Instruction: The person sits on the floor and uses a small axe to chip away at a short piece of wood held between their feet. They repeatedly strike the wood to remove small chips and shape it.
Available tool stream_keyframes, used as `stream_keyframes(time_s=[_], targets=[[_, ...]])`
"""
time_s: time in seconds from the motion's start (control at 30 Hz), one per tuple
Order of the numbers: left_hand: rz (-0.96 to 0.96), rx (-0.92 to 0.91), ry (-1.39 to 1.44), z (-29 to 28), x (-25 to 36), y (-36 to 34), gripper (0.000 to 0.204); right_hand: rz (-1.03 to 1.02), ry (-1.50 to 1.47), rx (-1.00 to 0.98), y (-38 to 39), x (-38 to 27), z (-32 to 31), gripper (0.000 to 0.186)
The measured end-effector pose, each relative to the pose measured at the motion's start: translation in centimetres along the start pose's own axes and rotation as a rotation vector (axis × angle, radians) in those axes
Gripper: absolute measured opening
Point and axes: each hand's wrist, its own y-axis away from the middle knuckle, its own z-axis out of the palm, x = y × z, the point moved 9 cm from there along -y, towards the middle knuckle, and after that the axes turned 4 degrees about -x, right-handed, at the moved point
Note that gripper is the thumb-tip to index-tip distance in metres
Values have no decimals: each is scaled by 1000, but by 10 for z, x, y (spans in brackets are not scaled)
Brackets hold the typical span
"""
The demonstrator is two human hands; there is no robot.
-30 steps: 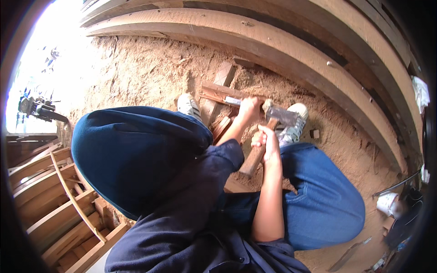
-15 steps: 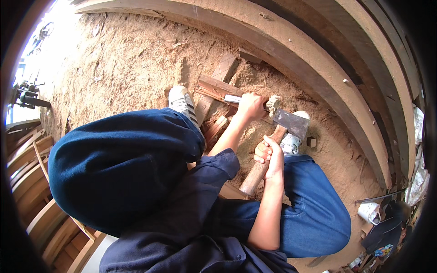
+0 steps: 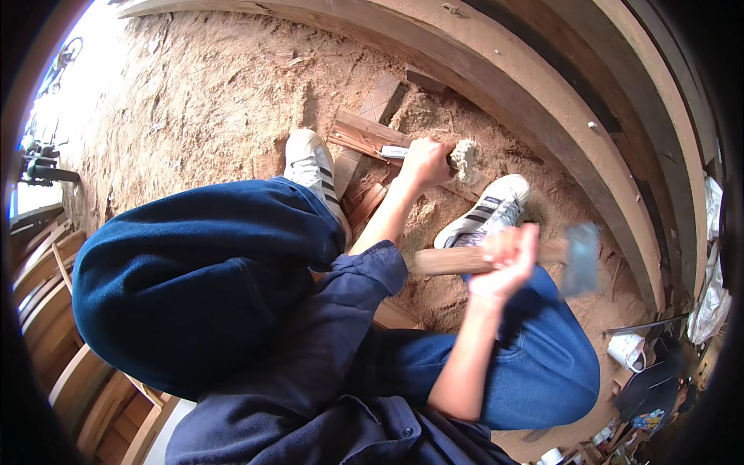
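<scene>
The hammer (image 3: 553, 250) has moved away to the right, its handle (image 3: 449, 262) enclosed by the right hand's (image 3: 508, 260) fingers; the left hand's (image 3: 426, 161) fingers wrap the chisel (image 3: 394, 152) at the wood piece (image 3: 364, 130), near 2 shoes (image 3: 308, 161).

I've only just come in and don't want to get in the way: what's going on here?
The person's left hand grips a chisel-like tool over a piece of wood. The right hand holds a hammer by its wooden handle, the head blurred and off to the right, apart from the tool's frayed end.
</scene>
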Motion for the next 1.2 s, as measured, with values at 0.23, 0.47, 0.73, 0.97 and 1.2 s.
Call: stream_keyframes(time_s=[0.23, 0.47, 0.73, 0.97, 1.2], targets=[[1, 16, -62, 7, -22, 2, 18, 623, 328, 48, 26, 93, 3, 30], [10, 42, 41, -13, -6, 4, 27, 366, 352, 144, 15, 48, -6, 24], [46, 122, 80, -12, -1, 7, 17, 203, 95, 11, 8, 35, 12, 22], [-14, -143, -81, 13, -13, 10, 23, 599, 271, 114, 24, 86, -10, 27], [24, -65, -43, 5, -10, 8, 15, -71, 256, 128, 2, -42, 4, 44]])
